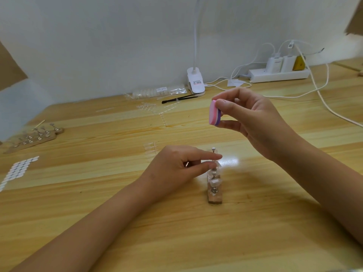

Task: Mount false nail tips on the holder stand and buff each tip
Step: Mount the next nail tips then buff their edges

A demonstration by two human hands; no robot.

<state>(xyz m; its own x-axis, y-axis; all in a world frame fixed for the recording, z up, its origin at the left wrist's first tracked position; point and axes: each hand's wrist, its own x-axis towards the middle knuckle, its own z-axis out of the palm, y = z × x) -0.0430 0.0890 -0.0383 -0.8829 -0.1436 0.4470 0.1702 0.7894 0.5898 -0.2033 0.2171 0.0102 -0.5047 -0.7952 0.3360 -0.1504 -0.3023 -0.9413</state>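
A small wooden holder stand lies end-on at the table's middle, with several metal pegs carrying clear nail tips. My left hand reaches in from the left and pinches a clear tip on one of the far pegs between thumb and forefinger. One bare peg sticks up behind that finger. My right hand hovers well above the stand and holds a pink and purple buffer block between thumb and fingers.
A second wooden stand lies at the far left, with a sheet of white adhesive dots in front of it. Loose clear tips and a bag of tips lie further back. A clip lamp, power strip and cables are at the back right.
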